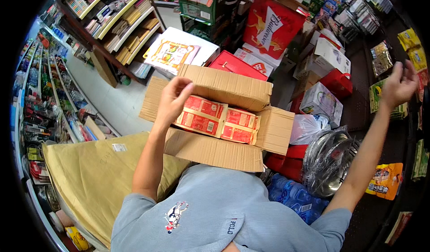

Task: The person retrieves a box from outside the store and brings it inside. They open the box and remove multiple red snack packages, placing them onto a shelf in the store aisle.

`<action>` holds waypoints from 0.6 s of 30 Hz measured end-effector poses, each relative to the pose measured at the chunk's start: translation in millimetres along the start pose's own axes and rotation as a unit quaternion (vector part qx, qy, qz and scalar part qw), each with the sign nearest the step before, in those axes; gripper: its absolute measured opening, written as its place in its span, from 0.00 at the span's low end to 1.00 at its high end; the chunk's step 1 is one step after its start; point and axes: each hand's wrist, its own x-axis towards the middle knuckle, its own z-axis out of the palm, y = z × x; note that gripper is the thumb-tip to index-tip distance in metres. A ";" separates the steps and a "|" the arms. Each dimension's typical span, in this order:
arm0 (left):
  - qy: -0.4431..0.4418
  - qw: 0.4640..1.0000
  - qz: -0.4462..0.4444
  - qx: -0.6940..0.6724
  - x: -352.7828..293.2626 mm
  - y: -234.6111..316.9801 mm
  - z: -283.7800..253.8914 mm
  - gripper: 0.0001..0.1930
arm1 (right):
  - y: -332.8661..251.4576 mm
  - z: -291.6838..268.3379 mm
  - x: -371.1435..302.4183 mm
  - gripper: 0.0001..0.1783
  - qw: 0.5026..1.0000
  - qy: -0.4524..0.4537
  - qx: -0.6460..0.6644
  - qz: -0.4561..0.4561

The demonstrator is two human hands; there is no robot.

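My left hand (172, 100) hovers over the left end of an open cardboard carton (228, 85), its fingers loosely bent and nothing visible in them. Inside the carton lie red and cream packets (201, 114), packed side by side. All the carton's flaps are folded outward. Far to the right, my right hand (398, 85) is raised beside a dark shelf, empty, with its fingers apart. Closest to it are green packets (378, 91) on that shelf and yellow packets (412, 46) just beyond.
A large yellow sack (107, 171) lies to the left. On the right stand plastic-wrapped metal pans (329, 160) and blue-wrapped bottles (293, 196). An orange pouch (385, 180) rests on the dark shelf. Red boxes (239, 66) and white cartons (331, 55) are stacked beyond the carton.
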 end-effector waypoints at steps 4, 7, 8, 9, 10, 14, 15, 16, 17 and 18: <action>-0.156 0.907 0.068 0.385 -9.3 -1.6 -10.4 0.18 | -135.4 30.1 -115.2 0.17 0.939 -0.213 0.238 -0.127; -0.295 0.768 0.094 0.560 -1.5 -36.4 0.2 0.43 | -188.3 28.6 -177.4 0.16 0.868 -0.311 0.320 -0.216; -0.303 0.736 0.135 0.590 -4.5 -56.3 4.4 0.48 | -202.7 26.1 -194.3 0.15 0.850 -0.339 0.350 -0.199; -0.312 0.701 0.178 0.616 -4.1 -68.4 8.9 0.54 | -212.9 22.6 -210.0 0.15 0.832 -0.367 0.375 -0.182; -0.361 0.681 0.138 0.622 -2.3 -70.3 12.6 0.64 | -220.7 20.1 -225.8 0.14 0.824 -0.385 0.385 -0.155; -0.369 0.649 0.164 0.644 -4.4 -70.0 20.8 0.63 | -244.1 11.9 -262.0 0.11 0.796 -0.447 0.402 -0.075; -0.371 0.645 0.160 0.648 -5.4 -70.5 22.9 0.63 | -247.3 11.7 -268.1 0.11 0.790 -0.455 0.406 -0.062; -0.372 0.640 0.159 0.653 -3.8 -69.9 25.0 0.62 | -249.8 13.0 -271.9 0.09 0.781 -0.476 0.403 -0.040; -0.373 0.635 0.157 0.658 -3.8 -69.6 25.8 0.62 | -250.8 13.7 -278.0 0.09 0.761 -0.528 0.376 -0.033; -0.371 0.646 0.149 0.650 -5.5 -69.8 25.2 0.61 | -251.4 14.2 -286.2 0.10 0.738 -0.578 0.347 -0.028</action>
